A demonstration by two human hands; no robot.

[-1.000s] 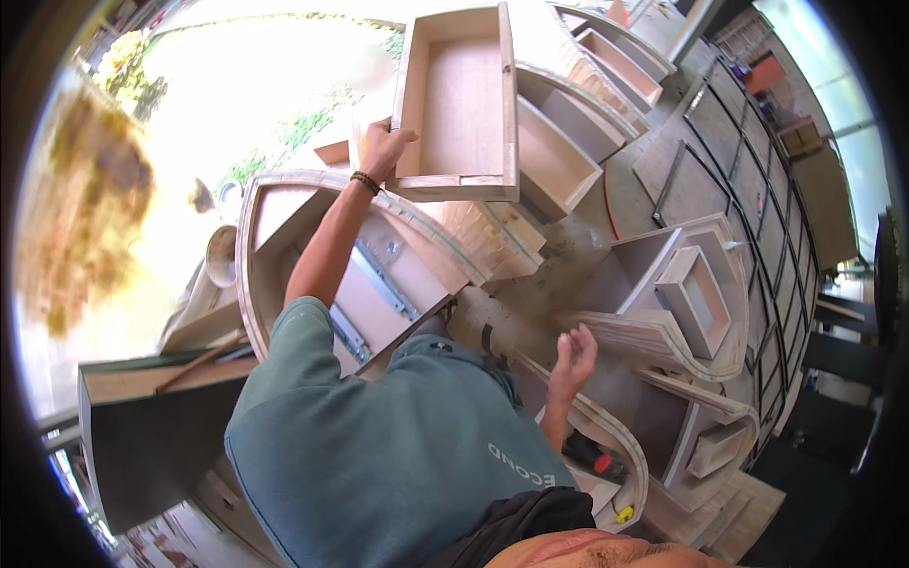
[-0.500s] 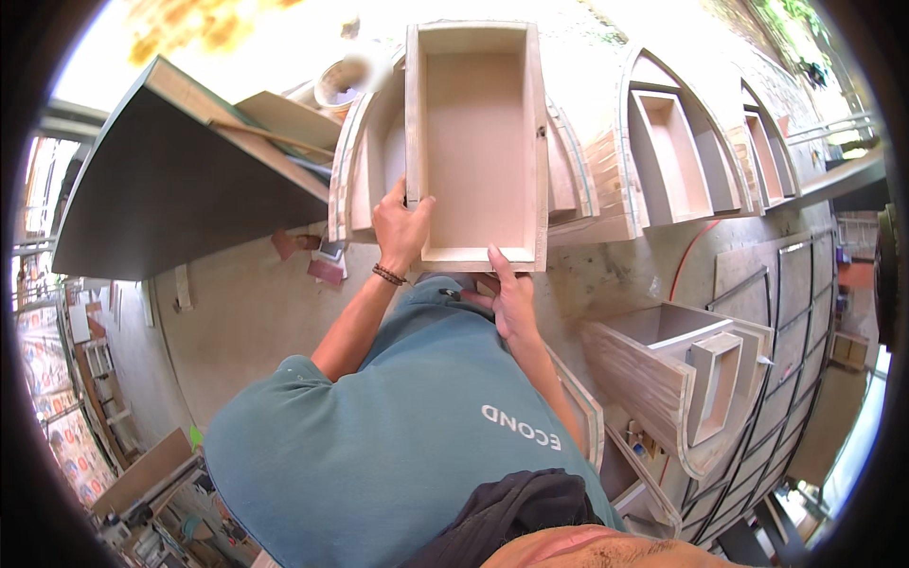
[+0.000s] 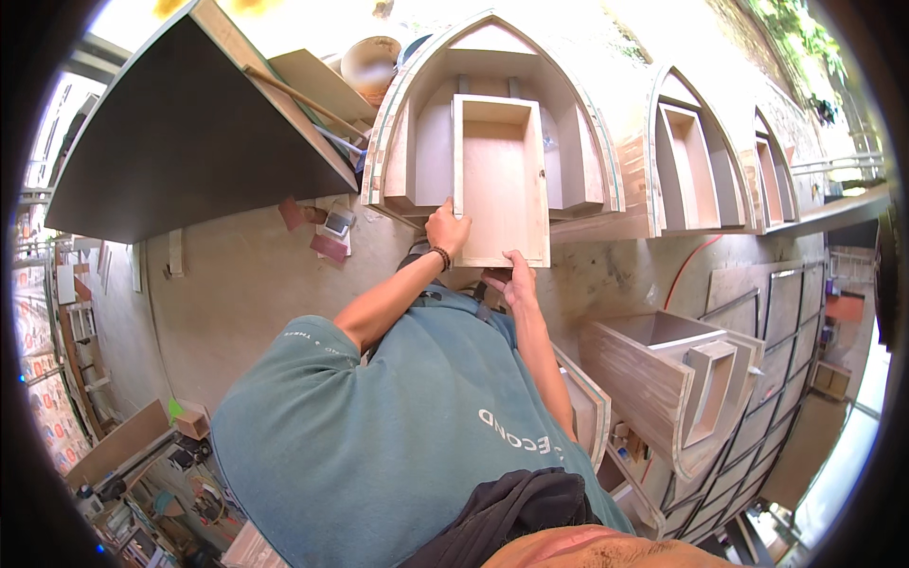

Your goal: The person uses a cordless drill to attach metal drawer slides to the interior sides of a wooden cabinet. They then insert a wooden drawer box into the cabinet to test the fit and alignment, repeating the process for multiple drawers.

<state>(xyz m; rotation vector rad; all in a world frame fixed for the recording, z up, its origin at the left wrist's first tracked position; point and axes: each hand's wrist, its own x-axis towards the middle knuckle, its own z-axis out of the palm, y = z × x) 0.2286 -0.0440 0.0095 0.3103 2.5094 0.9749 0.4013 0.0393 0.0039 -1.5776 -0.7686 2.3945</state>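
"Head view: where's your drawer (image 3: 500,189)?"

"Far end at the mouth of the arched cabinet (image 3: 589,128). Your left hand (image 3: 448,230) grips its left wall; your right hand (image 3: 516,279) pinches its near edge. Keep it level, knuckles clear of the cabinet."

Woodworking shop, we'd say: we've got a raw-wood drawer box (image 3: 500,180), unfinished arched wooden carcasses (image 3: 636,186) in a row, black frames (image 3: 769,308) at right, stained grey floor (image 3: 222,303), jumbled gear (image 3: 208,502) lower left.
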